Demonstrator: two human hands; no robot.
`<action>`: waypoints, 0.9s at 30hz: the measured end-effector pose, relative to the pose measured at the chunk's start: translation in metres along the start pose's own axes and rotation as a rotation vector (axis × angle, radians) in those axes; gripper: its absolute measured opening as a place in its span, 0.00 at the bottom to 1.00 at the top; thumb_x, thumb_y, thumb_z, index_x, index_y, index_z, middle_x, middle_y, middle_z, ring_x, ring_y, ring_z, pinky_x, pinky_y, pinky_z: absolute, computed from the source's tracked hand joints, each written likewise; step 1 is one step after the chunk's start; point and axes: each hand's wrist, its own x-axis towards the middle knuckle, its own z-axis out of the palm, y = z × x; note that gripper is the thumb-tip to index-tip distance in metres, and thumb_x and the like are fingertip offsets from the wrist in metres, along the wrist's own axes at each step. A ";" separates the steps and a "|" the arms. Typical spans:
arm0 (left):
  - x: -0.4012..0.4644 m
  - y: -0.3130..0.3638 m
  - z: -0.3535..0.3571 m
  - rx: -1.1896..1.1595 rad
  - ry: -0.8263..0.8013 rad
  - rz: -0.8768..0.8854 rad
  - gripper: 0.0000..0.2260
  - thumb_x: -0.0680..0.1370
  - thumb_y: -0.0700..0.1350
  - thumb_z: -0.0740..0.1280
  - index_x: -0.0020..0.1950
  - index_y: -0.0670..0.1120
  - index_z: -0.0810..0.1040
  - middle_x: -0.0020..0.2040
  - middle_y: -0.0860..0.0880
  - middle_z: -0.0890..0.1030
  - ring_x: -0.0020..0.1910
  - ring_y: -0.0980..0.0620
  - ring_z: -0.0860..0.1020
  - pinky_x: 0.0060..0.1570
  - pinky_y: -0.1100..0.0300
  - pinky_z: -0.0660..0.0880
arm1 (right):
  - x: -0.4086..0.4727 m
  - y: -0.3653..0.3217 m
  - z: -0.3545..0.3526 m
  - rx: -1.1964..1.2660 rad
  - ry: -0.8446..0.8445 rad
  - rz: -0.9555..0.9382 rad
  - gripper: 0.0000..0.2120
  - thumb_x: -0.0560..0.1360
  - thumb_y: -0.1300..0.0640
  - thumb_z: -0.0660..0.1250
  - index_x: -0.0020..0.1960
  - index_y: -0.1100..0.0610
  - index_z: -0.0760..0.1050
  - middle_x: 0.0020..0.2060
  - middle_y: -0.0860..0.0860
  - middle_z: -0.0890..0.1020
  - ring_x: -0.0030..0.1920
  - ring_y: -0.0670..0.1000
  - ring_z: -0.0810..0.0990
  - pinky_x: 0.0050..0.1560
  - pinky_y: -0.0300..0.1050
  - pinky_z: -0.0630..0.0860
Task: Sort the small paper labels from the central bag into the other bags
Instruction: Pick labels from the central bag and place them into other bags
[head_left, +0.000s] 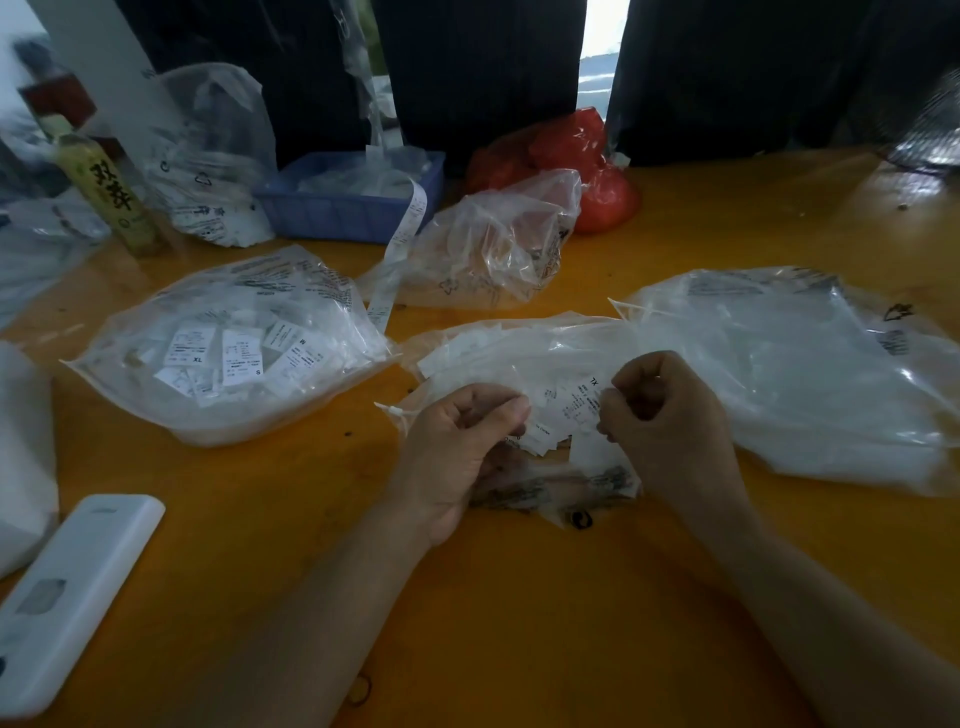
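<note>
Hands meet at the middle of the yellow table (519, 597), right over the central bag (519, 358). The left hand (457, 457) has its fingers curled and its grip pinches the near edge of that bag. The right hand (670, 421) has its grip closed on a small paper label (584, 397) with tiny black print. More small labels (540, 434) lie in a little heap between the two hands, at the mouth of the bag.

At 9 o'clock from the hands sits a puffy clear bag (228, 343) full of white labels. At 3 o'clock lies a big flat clear bag (789, 364), touching the central one. At 12 o'clock sits a crumpled clear bag (493, 244). A long strip of labels (400, 244) hangs from a blue basket (353, 202) at 11 o'clock down to the table. A red bag (576, 156) sits behind the crumpled one. A green bottle (111, 192) stands far off at 10 o'clock. A white remote (67, 597) lies at 8 o'clock.
</note>
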 end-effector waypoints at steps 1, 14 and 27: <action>0.000 0.000 -0.001 -0.025 -0.009 -0.002 0.10 0.66 0.51 0.80 0.45 0.51 0.88 0.43 0.47 0.86 0.42 0.50 0.84 0.43 0.55 0.83 | 0.000 0.000 -0.001 0.061 -0.019 0.027 0.06 0.78 0.59 0.71 0.48 0.50 0.75 0.37 0.47 0.84 0.39 0.46 0.84 0.38 0.37 0.81; 0.002 0.004 -0.004 -0.200 -0.015 0.006 0.14 0.69 0.36 0.77 0.54 0.44 0.87 0.48 0.43 0.87 0.46 0.48 0.87 0.43 0.62 0.83 | 0.001 0.002 -0.004 0.309 -0.166 0.074 0.03 0.78 0.52 0.72 0.47 0.50 0.81 0.41 0.48 0.85 0.43 0.48 0.84 0.43 0.40 0.82; 0.001 0.005 -0.001 -0.247 0.010 -0.025 0.08 0.70 0.36 0.76 0.48 0.41 0.87 0.51 0.37 0.88 0.48 0.44 0.89 0.42 0.62 0.84 | -0.004 -0.006 -0.003 0.256 -0.235 -0.029 0.05 0.80 0.48 0.69 0.47 0.45 0.81 0.35 0.51 0.84 0.36 0.58 0.81 0.40 0.62 0.79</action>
